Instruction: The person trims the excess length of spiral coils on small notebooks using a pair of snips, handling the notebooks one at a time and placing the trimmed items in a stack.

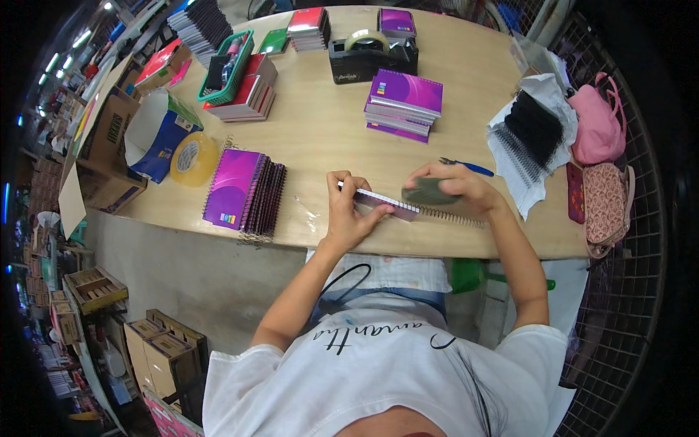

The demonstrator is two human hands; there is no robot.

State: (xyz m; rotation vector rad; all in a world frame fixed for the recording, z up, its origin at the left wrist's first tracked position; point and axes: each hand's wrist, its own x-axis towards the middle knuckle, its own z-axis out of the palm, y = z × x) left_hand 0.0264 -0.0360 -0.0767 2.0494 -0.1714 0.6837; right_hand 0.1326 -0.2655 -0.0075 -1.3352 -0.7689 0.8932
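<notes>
My left hand (351, 218) is closed around a small purple notebook (384, 203), its punched edge turned up, close to the table's front edge. From the notebook's right end a thin wire coil (457, 217) sticks out. In my right hand (470, 186), slightly blurred, is a flat grey-green pad (431, 191); it is over the coil's near end, and whether it touches the coil I cannot tell. Just beyond that hand lies a blue-handled cutter or pliers (472, 167). A row of coiled purple notebooks (237, 188) stands left of my left hand.
Farther back are a stack of purple notebooks (405, 95) and a black tape dispenser (373, 61). Black coils (535, 127) lie on white paper at the right, near a pink bag (598, 124). A yellowish tape roll (195, 158) and a green basket (227, 69) are at the left.
</notes>
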